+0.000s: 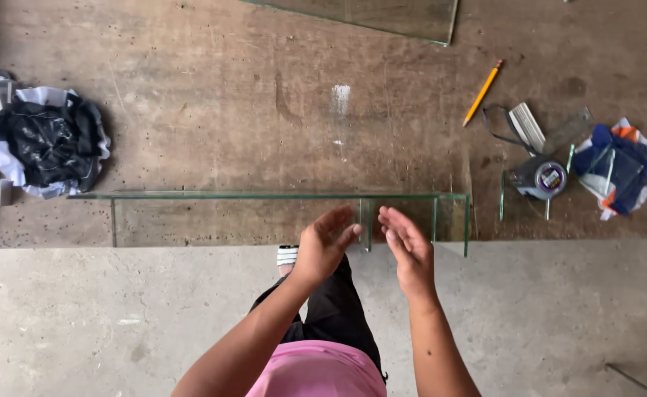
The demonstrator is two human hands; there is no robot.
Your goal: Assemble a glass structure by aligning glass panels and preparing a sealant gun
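Glass is what my hands are at: a long clear glass frame [264,215] with greenish edges, lying along the near edge of the brown workbench [213,110], its long axis running left to right across my view. Its long panes stand on edge, and short upright dividers [368,220] cross it toward the right end. Through the clear panes the scuffed benchtop shows.

My left hand [325,246] is open, fingers loosely curled, palm turned to the right, holding nothing. My right hand [408,250] is open too, fingers straight and together, palm turned to the left, empty. Both hover at the bench's near edge, either side of one divider; whether they touch the glass I cannot tell.

Below them is my pink top [322,371] and the grey concrete floor [544,316].

Farther back, toward the right edge, lie a tape measure [544,177], a crumpled blue, white and orange cloth [617,167] and a yellow pencil [483,92] pointing diagonally. At the left edge sits a black and white bundle of cloth [48,141]. Another glass sheet [382,16] lies at the far edge.
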